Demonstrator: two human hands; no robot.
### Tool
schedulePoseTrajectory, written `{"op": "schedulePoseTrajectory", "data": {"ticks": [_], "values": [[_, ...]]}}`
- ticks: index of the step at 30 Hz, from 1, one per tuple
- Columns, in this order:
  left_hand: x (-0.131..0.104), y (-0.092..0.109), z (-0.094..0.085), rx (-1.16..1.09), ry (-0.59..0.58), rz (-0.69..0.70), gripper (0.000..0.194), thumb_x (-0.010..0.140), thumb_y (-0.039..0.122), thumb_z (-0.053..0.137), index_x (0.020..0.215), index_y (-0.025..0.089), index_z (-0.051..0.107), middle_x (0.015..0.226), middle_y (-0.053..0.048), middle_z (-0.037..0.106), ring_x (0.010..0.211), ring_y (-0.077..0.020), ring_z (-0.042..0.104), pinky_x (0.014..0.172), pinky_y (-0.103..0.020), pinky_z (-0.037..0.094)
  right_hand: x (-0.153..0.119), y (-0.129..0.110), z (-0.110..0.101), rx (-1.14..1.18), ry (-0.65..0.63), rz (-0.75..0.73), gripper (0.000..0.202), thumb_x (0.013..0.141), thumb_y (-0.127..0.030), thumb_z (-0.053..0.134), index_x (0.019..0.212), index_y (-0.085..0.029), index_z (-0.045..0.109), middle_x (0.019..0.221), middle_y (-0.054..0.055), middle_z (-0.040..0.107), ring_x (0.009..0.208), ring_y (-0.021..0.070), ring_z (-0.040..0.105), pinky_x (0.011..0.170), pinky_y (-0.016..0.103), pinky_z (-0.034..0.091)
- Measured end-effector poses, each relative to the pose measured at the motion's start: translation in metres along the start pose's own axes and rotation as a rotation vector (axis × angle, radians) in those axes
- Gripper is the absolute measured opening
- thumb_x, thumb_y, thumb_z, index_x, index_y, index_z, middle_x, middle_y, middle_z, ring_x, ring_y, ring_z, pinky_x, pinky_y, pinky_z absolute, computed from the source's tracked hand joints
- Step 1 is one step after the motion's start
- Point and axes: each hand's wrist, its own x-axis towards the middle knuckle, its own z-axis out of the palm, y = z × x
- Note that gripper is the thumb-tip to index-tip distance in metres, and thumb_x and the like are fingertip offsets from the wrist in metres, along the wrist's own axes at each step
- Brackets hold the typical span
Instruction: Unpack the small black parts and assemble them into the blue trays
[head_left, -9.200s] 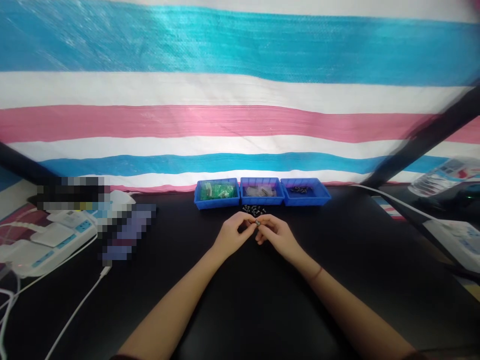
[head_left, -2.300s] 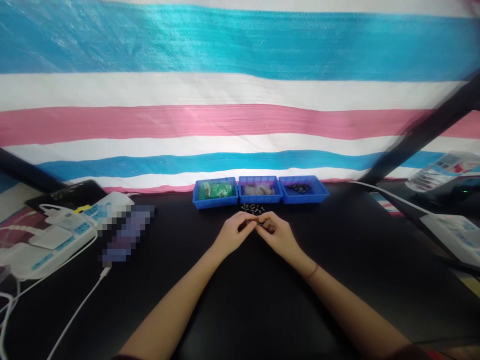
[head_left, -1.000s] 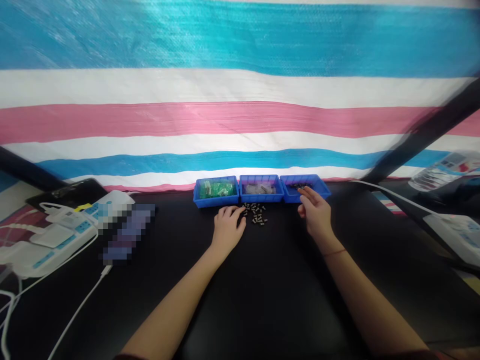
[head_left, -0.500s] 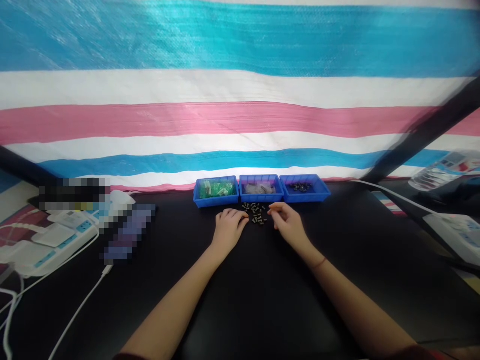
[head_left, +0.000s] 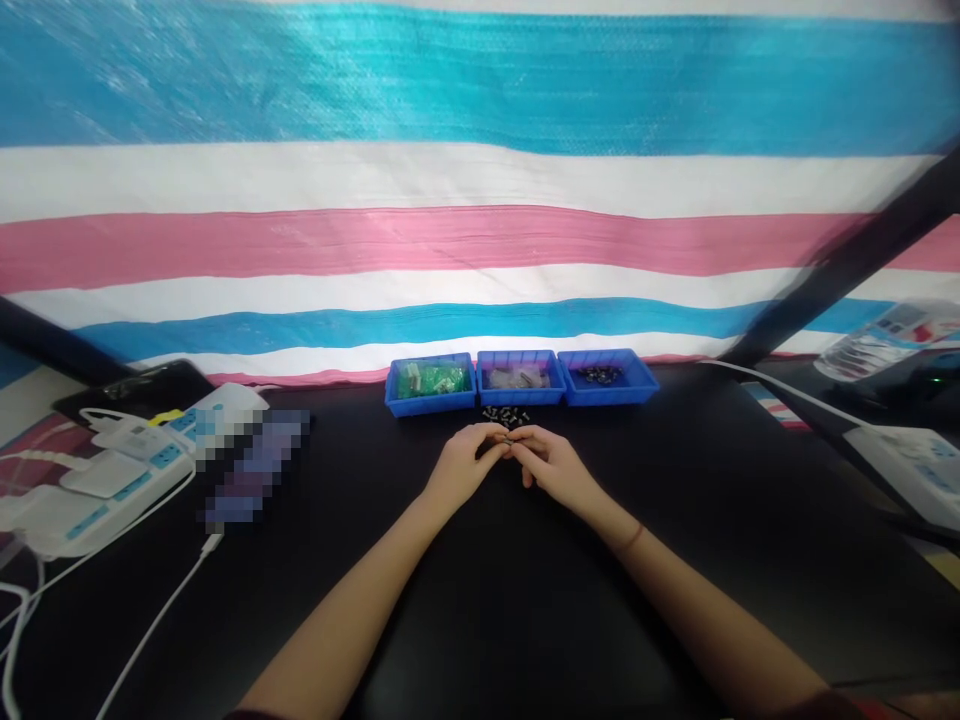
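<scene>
You pinch a small part [head_left: 509, 442] between the fingertips of your left hand [head_left: 466, 466] and right hand [head_left: 559, 468], which meet just this side of a pile of small metal pieces [head_left: 505, 414] on the black table [head_left: 480, 600]. Beyond the pile, three blue trays sit side by side: the left tray [head_left: 432, 406] holds green packets [head_left: 433, 379], the middle one [head_left: 523, 397] clear pieces [head_left: 517, 378], the right one [head_left: 611, 397] small dark parts [head_left: 599, 374].

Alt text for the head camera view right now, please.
The left hand and right hand meet at their fingertips, pinching a tiny part too small to identify. Just beyond lie small loose pieces on a black table, then three blue trays in a row; a white power strip sits far left.
</scene>
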Motion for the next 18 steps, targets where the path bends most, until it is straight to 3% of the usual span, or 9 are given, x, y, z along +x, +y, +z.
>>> {"op": "schedulePoseTrajectory", "data": {"ticks": [4,11,18], "values": [[0.0007,0.0003,-0.0013,-0.071,0.005,-0.049,0.013,0.087,0.025,0.061,0.099,0.021,0.066,0.091,-0.001,0.070,0.083,-0.0161,0.066,0.077,-0.028,0.052,-0.0010,0.0011,0.0020,0.021,0.014,-0.033,0.018,0.088,-0.033,0.058,0.099,-0.019,0.059,0.080,0.001,0.065,0.054,0.0102,0.058,0.053,0.024,0.048],[0.0006,0.0036,-0.0022,-0.071,-0.004,-0.002,0.013,0.089,0.026,0.059,0.097,0.021,0.067,0.091,-0.002,0.069,0.083,-0.0165,0.065,0.076,-0.028,0.052,-0.0008,0.0012,0.0045,0.057,0.041,-0.034,0.021,0.084,-0.035,0.063,0.097,-0.019,0.060,0.086,0.003,0.064,0.060,0.0121,0.060,0.053,0.025,0.051],[0.0017,0.0058,-0.0037,-0.130,-0.006,0.061,0.013,0.091,0.020,0.055,0.098,0.021,0.067,0.095,-0.004,0.068,0.089,-0.0162,0.065,0.083,-0.029,0.051,-0.0001,-0.0074,-0.0004,0.077,0.010,0.065,0.024,0.087,-0.035,0.056,0.101,-0.017,0.063,0.077,0.003,0.067,0.051,0.0098,0.056,0.039,0.019,0.036]]}}
